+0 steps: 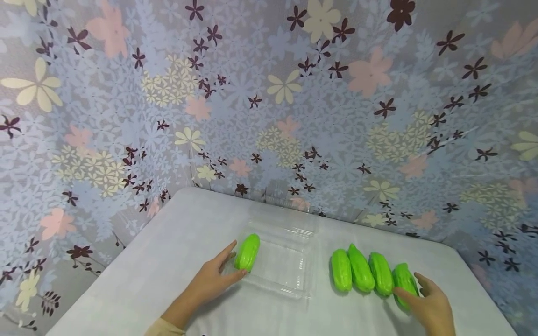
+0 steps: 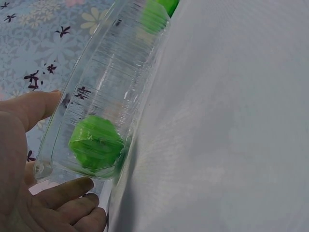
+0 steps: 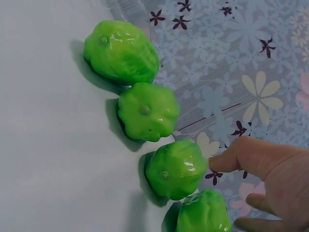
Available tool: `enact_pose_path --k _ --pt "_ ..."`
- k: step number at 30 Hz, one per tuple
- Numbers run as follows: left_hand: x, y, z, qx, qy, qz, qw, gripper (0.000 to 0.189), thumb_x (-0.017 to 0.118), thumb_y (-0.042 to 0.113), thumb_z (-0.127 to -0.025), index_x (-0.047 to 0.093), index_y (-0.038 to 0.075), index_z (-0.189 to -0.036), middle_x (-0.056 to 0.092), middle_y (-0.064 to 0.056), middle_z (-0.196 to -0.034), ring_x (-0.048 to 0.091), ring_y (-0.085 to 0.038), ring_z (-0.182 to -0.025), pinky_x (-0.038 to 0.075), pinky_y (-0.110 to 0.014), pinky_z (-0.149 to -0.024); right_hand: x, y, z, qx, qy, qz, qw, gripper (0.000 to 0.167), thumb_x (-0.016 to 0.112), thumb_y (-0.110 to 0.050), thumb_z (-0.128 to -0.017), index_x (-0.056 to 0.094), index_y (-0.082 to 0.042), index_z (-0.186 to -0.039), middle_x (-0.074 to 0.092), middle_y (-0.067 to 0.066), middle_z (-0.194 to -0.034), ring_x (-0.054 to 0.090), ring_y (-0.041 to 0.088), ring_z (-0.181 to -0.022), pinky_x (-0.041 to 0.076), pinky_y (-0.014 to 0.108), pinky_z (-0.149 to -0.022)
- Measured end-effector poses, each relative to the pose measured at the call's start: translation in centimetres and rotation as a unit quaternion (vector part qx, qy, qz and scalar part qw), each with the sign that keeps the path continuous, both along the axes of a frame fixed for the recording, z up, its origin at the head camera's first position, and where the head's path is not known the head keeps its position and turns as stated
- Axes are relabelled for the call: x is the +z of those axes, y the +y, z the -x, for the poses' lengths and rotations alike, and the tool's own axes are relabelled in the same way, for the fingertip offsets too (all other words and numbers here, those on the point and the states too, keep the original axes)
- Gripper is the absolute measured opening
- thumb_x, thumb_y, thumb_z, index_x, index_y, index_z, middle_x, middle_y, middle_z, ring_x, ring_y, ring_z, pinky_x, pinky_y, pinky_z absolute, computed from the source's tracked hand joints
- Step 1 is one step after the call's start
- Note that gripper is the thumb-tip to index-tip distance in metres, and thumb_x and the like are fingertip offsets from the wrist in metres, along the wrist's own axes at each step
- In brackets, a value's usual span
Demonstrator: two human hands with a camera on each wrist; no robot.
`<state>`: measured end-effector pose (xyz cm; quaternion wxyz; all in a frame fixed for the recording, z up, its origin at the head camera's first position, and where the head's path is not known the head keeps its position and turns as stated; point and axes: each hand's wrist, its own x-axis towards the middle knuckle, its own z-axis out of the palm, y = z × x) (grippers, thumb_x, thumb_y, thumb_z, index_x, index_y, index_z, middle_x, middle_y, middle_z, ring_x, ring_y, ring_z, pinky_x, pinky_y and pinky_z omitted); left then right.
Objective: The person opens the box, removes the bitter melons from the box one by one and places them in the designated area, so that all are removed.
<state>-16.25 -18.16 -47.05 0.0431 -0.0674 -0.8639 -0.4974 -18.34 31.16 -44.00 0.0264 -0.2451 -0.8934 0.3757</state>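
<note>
A clear plastic container point(image 1: 277, 266) with a hinged lid lies on the white table. One glossy green ridged cucumber-like vegetable point(image 1: 248, 252) sits at its left end; the left wrist view shows this vegetable point(image 2: 96, 145) through the container wall. My left hand point(image 1: 212, 280) holds the container's near left corner, thumb point(image 2: 43, 108) at the rim and curled fingers below. Over the rightmost vegetable of a row point(image 1: 405, 284) is my right hand point(image 1: 433, 305), its thumb and fingers spread to either side. Whether they touch it, I cannot tell.
Several more green vegetables point(image 1: 360, 269) lie side by side, right of the container. The transparent lid point(image 1: 281, 221) is folded back toward the wall. A flower-patterned wall covering point(image 1: 252, 93) rises directly behind the white table point(image 1: 176, 233).
</note>
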Motion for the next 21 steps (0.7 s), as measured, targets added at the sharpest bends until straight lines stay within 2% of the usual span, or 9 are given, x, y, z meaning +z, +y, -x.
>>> enact_pose_path --k 6,11,16,21 --pt "-0.1 0.0 0.2 -0.008 -0.002 0.007 0.9999 0.086 0.076 0.05 -0.087 0.036 0.023 -0.158 0.051 -0.019 -0.147 0.046 -0.04 -0.136 0.035 -0.058 -0.112 0.9 -0.7 -0.7 0.0 0.015 -0.017 0.9997 0.112 0.08 -0.052 -0.082 0.02 0.007 -0.156 0.024 0.041 -0.151 0.029 0.062 -0.131 0.036 0.073 -0.1" --pt "-0.1 -0.1 0.3 -0.006 0.005 0.009 0.9999 0.087 0.076 0.052 -0.086 0.036 0.022 -0.158 0.051 -0.018 -0.146 0.046 -0.04 -0.135 0.035 -0.059 -0.112 2.6 -2.6 -1.0 -0.005 0.046 -0.014 0.9988 0.112 0.081 -0.051 -0.082 0.018 0.002 -0.158 0.023 0.04 -0.153 0.027 0.061 -0.134 0.035 0.074 -0.101" --pt "-0.1 -0.1 0.1 -0.005 0.006 0.006 0.9999 0.087 0.076 0.05 -0.087 0.036 0.021 -0.158 0.052 -0.019 -0.146 0.046 -0.041 -0.135 0.034 -0.06 -0.112 4.3 -5.0 -1.2 0.012 0.085 0.0 0.9963 0.11 0.082 -0.05 -0.081 0.02 -0.002 -0.159 0.019 0.036 -0.157 0.027 0.059 -0.137 0.036 0.072 -0.103" --pt "-0.2 -0.2 0.0 -0.005 0.009 0.003 0.9999 0.086 0.076 0.049 -0.087 0.037 0.02 -0.158 0.053 -0.02 -0.145 0.047 -0.041 -0.135 0.034 -0.06 -0.112 5.5 -6.9 -1.0 0.031 0.095 0.014 0.9949 0.11 0.083 -0.048 -0.081 0.021 -0.005 -0.16 0.017 0.031 -0.161 0.027 0.056 -0.139 0.036 0.071 -0.104"
